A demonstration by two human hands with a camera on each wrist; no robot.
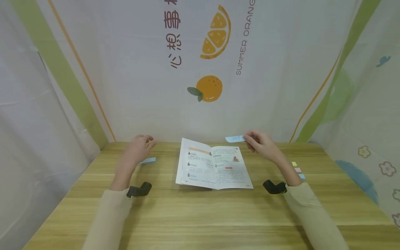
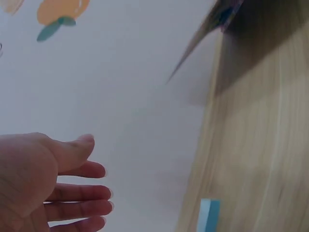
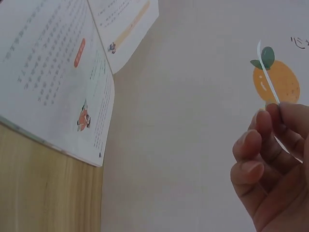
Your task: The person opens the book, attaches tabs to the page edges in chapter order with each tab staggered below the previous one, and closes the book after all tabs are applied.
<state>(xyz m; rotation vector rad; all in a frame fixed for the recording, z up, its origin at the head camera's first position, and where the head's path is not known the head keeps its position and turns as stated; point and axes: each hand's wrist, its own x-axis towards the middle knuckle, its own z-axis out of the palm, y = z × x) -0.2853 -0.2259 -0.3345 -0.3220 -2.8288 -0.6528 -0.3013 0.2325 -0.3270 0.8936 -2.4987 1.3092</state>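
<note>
An open book [image 1: 215, 166] lies on the wooden table between my two hands, its printed pages facing up. My right hand [image 1: 260, 144] pinches a light blue sticky note [image 1: 235, 139] between thumb and index finger, up beyond the book's far right corner. In the right wrist view that note [image 3: 268, 77] appears edge-on as a thin curved strip. My left hand [image 1: 139, 147] is raised above the table to the left of the book, fingers relaxed and holding nothing. Below it a blue sticky-note pad [image 1: 148, 160] lies on the table, partly covered by the hand in the head view.
Small yellow, pink and blue sticky pads [image 1: 298, 170] lie on the right side of the table, partly behind my right forearm. A white curtain [image 1: 150, 104] printed with oranges hangs at the table's back edge. Black wrist cameras sit on both wrists.
</note>
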